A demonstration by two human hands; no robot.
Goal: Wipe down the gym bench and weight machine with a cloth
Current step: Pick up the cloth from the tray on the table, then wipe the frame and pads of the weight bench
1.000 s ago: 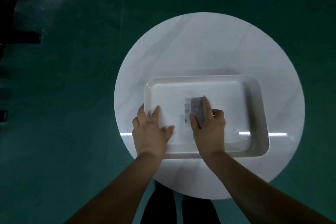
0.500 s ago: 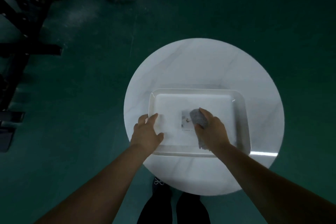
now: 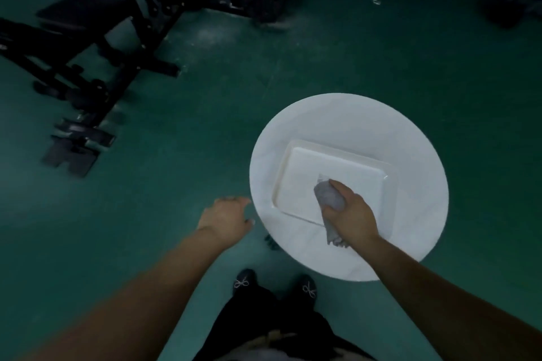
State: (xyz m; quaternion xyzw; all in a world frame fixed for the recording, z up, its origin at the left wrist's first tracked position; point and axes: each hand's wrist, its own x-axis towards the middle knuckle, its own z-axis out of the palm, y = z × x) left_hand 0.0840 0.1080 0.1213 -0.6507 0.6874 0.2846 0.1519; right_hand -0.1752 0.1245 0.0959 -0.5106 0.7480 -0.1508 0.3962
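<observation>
Cloth (image 3: 328, 199) is now clamped in the right hand (image 3: 350, 214) above the tray (image 3: 296, 167); the left hand (image 3: 225, 218), released from the tray, hangs slack. Bench (image 3: 82, 6) wiping is judged next.

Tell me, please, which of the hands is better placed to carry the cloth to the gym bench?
The right hand: it already grips the grey cloth over the white tray. The left hand is open, holding nothing, beside the round table.
</observation>
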